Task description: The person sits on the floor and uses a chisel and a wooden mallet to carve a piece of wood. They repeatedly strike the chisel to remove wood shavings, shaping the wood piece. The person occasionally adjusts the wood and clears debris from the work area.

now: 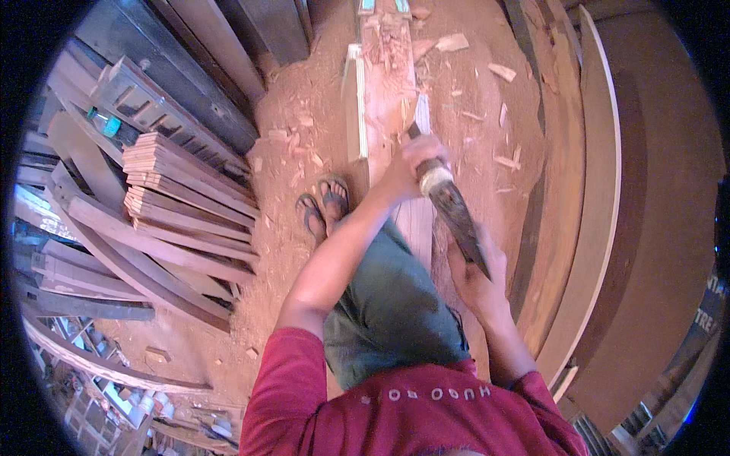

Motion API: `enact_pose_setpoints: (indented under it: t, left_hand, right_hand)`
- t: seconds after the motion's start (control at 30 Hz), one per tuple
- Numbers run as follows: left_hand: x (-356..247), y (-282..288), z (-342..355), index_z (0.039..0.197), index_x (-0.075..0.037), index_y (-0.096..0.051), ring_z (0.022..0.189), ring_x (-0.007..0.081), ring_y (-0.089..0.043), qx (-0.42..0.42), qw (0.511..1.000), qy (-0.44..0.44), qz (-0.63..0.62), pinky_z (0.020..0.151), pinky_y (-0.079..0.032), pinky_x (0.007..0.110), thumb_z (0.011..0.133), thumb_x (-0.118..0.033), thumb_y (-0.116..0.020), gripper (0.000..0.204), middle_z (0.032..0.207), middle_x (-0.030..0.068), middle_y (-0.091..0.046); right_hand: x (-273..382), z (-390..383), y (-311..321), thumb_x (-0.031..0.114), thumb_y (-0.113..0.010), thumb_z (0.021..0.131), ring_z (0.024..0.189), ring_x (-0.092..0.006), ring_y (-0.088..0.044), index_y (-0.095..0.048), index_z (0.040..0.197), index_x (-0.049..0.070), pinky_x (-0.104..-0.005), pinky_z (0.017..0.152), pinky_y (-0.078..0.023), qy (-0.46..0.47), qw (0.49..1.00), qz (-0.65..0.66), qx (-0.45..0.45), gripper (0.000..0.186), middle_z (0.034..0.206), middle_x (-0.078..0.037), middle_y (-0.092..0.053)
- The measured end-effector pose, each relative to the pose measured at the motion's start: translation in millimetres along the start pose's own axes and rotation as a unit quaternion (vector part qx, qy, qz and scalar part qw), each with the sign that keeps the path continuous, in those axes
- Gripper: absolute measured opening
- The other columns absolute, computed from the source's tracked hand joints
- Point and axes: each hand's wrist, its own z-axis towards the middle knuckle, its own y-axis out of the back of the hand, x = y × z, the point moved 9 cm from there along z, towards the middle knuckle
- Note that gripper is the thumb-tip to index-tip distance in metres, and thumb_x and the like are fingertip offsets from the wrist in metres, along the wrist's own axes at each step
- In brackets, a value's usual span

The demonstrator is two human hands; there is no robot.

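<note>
My left hand [422, 156] is closed around the upper part of a long, dark tool [455, 209] with a pale band around its middle. The tool's exact kind is not clear. Its tapering lower end rests in my right hand [480, 272], whose fingers are partly hidden behind it. The tool slants over a long pale plank [389, 95], its top end close to the wood. Curled shavings [384, 49] lie on the plank's far part.
Wood chips [502, 72] and sawdust cover the floor around the plank. A stack of cut, curved boards [190, 190] stands at the left, with dark panels [175, 61] behind it. Long boards [593, 190] line the right side. My sandalled feet [327, 199] are left of the plank.
</note>
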Motion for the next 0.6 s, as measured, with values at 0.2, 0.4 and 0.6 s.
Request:
enact_pose_setpoints:
  t: [0.2, 0.4, 0.6]
  left_hand:
    - [4.0, -0.8, -10.9, 0.077, -0.004, -0.058, 0.067, 0.0224, -0.062, -0.018, 1.000, 0.004, 0.023, 0.063, -0.049, 0.034, 0.076, -0.005, -0.074, 0.015, 0.073, 0.0079, -0.060]
    - [11.7, -2.8, -2.6, 0.076, -0.004, -0.060, 0.069, 0.0228, -0.062, -0.001, 1.000, -0.004, 0.027, 0.064, -0.049, 0.035, 0.075, -0.006, -0.075, 0.015, 0.074, 0.0080, -0.060]
    - [19.9, 5.9, -9.5, 0.079, -0.005, -0.062, 0.073, 0.0247, -0.062, -0.016, 0.999, 0.033, 0.032, 0.072, -0.050, 0.035, 0.066, -0.005, -0.078, 0.021, 0.077, 0.0097, -0.060]
  right_hand:
    - [-15.3, -17.7, 0.7, 0.010, -0.067, 0.089, 0.084, -0.0320, -0.071, -0.065, 0.112, 0.002, -0.0361, 0.073, -0.054, 0.174, 0.977, 0.105, -0.061, 0.024, 0.089, -0.017, -0.070]
    - [-11.1, -4.6, 6.4, 0.011, -0.063, 0.090, 0.081, -0.0311, -0.070, -0.065, 0.099, 0.005, -0.0405, 0.074, -0.055, 0.153, 0.980, -0.012, -0.125, 0.011, 0.092, -0.017, -0.069]
    - [-14.4, 17.2, -9.7, 0.017, -0.069, 0.086, 0.073, -0.0395, -0.068, -0.064, 0.102, 0.001, -0.0470, 0.061, -0.052, 0.121, 0.987, 0.021, -0.107, 0.023, 0.083, -0.019, -0.068]
